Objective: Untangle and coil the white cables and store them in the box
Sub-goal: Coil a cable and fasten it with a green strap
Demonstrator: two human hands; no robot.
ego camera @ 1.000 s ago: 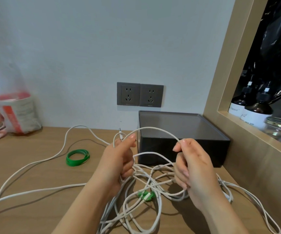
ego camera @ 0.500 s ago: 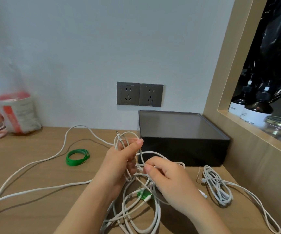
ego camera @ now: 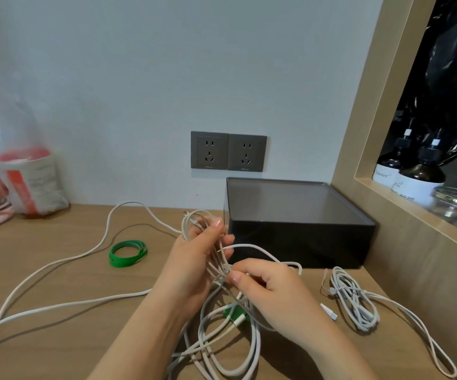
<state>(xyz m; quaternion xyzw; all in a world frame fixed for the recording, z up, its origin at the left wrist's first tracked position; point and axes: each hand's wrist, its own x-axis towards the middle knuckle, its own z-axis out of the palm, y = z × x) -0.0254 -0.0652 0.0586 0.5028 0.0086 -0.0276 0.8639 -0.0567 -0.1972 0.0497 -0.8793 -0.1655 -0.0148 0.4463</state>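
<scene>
Closest to the person, a messy heap of white cables (ego camera: 221,349) lies on the table (ego camera: 57,338). A green tie (ego camera: 234,314) is caught in the middle of it. This heap is not sorted out yet.

Just above it, the right hand (ego camera: 274,294) pinches one thin cable between thumb and finger. The left hand (ego camera: 194,259) is curled round a few small loops (ego camera: 194,223) of white cable and holds them up. So I think the coiling of one cable has begun but is not finished.

To the right, a loose bundle (ego camera: 354,305) lies on the table, not tied. A long cable (ego camera: 43,272) trails away to the left, and green bands (ego camera: 128,253) lie near it.

Farther back stands the dark box (ego camera: 298,242). No cable shows in it, so most of the job is left.
</scene>
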